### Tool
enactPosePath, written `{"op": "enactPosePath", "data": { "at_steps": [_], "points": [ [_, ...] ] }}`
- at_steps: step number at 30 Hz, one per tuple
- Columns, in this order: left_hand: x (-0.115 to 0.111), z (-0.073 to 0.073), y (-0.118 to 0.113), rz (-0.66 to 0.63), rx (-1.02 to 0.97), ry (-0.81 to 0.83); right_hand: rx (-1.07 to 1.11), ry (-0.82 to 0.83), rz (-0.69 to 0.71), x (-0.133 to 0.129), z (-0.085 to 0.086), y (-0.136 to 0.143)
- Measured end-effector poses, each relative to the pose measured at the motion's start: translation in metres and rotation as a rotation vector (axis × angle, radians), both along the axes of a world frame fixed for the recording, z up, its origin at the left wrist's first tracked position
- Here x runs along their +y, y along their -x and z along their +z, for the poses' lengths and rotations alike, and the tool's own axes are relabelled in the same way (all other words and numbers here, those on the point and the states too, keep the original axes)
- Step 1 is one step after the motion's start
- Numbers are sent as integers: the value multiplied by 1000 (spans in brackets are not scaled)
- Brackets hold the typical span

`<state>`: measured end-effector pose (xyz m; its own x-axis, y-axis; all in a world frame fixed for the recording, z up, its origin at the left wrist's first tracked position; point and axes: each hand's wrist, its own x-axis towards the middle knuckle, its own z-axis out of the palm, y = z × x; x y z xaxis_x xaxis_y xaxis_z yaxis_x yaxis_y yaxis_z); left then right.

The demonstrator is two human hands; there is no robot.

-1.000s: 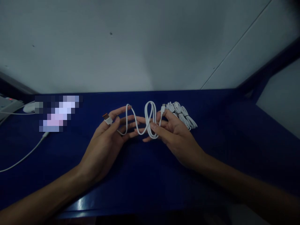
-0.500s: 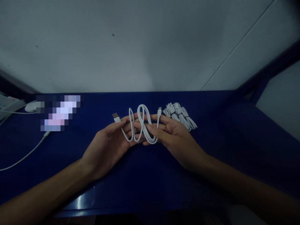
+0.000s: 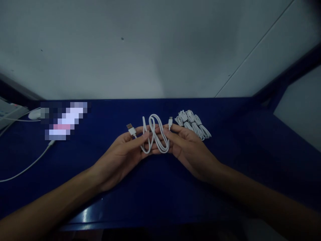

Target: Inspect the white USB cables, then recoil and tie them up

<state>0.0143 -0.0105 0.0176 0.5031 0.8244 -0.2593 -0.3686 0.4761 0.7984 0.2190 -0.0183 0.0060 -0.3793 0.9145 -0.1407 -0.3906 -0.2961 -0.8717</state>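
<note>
A loosely looped white cable (image 3: 153,134) lies across the fingers of both hands above the blue table. My left hand (image 3: 122,150) holds its left side, the thumb pressed over the strands. The large USB plug (image 3: 130,129) sticks up beyond the left index finger. My right hand (image 3: 192,149) has its thumb on the right side of the loops, and the small metal-tipped plug (image 3: 170,122) points up above its fingers. Behind the right hand lie several white cable bundles (image 3: 194,124) with black ties.
On the blue table (image 3: 155,190) at the left lies a pixelated bright device (image 3: 70,117) with a white cord (image 3: 32,163). A white rounded object (image 3: 34,114) and a white box-like thing (image 3: 10,112) are beside it. A grey wall (image 3: 120,67) stands behind.
My left thumb has moved right onto the cable strands. The USB plug has shifted right and slightly down, and the loops on the left are closer together. My right thumb has moved up and right.
</note>
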Motion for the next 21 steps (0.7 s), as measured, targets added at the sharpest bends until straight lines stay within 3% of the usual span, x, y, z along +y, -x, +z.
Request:
{"op": "enactPosePath", "data": {
  "at_steps": [8,15,21],
  "points": [
    [1,-3,1,-18,109,-59,-85,-37,-6,-2,2,1],
    [3,-4,2,67,131,-65,-306,-267,-160,-4,7,-1],
    [4,0,1,147,157,-60,-406,-228,-290,0,4,-5]
  ]
}}
